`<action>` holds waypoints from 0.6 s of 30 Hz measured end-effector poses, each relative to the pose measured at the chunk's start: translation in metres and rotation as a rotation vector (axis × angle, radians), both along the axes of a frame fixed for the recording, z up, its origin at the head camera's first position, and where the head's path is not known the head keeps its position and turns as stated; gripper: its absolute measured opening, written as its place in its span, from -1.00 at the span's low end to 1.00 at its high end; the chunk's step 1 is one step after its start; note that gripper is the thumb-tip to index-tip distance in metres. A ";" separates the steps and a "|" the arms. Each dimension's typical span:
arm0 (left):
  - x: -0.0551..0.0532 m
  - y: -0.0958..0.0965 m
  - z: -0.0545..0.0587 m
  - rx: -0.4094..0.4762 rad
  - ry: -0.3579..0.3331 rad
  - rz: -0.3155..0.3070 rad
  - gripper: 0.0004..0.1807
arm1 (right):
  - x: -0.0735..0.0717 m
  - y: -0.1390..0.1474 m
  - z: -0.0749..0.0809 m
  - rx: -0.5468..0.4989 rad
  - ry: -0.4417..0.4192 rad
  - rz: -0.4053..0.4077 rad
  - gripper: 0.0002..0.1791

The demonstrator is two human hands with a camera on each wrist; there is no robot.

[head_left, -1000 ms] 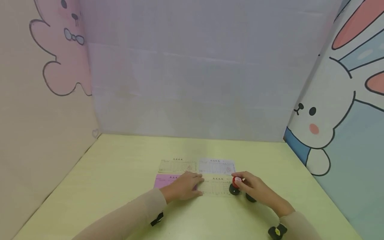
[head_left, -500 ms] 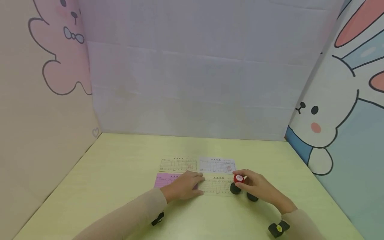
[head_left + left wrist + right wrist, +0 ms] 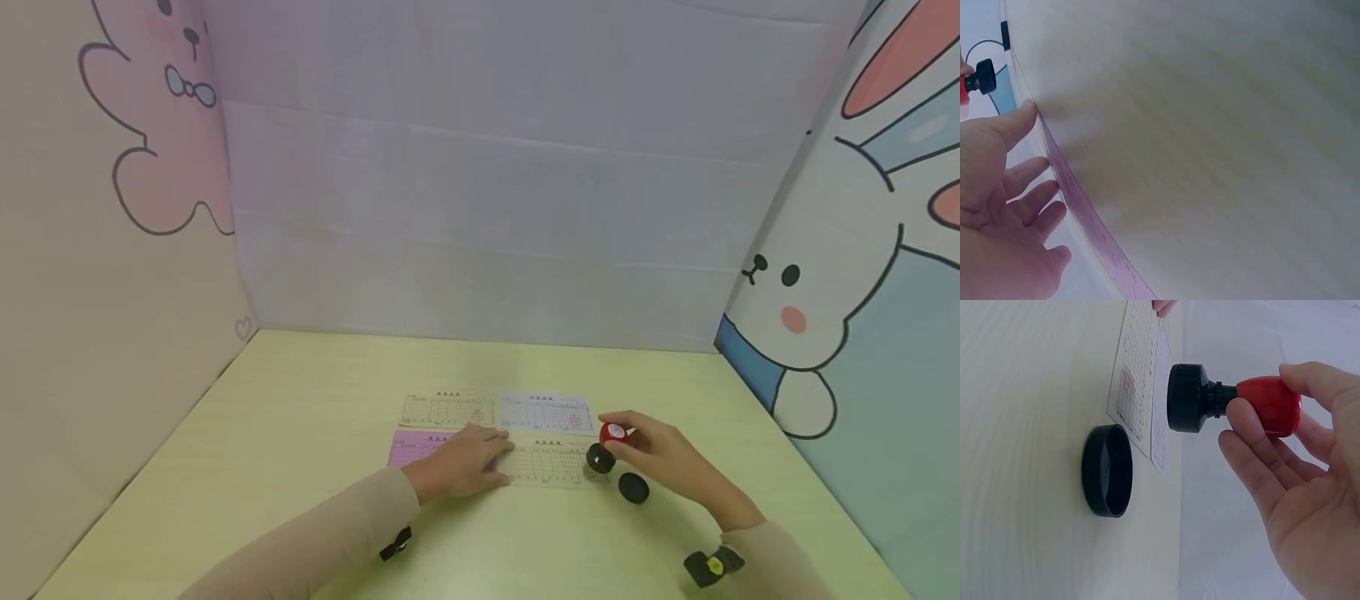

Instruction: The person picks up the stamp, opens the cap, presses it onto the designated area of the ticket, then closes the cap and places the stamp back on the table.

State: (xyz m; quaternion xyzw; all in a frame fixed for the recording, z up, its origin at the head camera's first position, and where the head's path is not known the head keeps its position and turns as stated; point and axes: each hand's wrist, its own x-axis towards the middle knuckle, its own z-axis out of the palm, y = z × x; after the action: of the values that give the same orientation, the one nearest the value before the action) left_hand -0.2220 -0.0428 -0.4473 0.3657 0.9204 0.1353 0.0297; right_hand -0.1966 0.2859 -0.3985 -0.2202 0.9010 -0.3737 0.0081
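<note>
My right hand (image 3: 667,458) pinches the red handle of a self-inking-style stamp (image 3: 1186,398) with a black base. The stamp (image 3: 601,458) is held above the right end of the near-right cream form slip (image 3: 547,461), its base apart from the paper in the right wrist view. A red stamp mark (image 3: 1129,384) shows on that slip. A round black stamp cap (image 3: 633,488) lies hollow side up on the table beside the slip. My left hand (image 3: 459,461) rests, fingers spread, over the inner edges of the pink slip (image 3: 407,449) and the cream slip.
Behind these two lie a yellowish slip (image 3: 442,412) on the left and a white slip (image 3: 543,414) on the right, each with a red mark near its right end. The pale yellow table (image 3: 315,375) is enclosed by a white back wall (image 3: 480,208) and cartoon-printed side walls.
My right hand has lifted the stamp off the near-right slip and shifted slightly right, so the cap shows fully. My left hand stays in place.
</note>
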 end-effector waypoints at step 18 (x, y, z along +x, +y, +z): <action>-0.004 0.035 0.004 0.112 -0.081 -0.050 -0.40 | 0.015 0.027 0.006 -0.012 -0.016 -0.101 -0.52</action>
State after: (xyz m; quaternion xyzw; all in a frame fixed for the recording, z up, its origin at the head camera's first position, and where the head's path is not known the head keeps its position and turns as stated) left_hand -0.2255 -0.0074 -0.4432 0.3840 0.8999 0.2006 0.0496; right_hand -0.1816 0.3126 -0.3923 -0.1716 0.9086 -0.3808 -0.0046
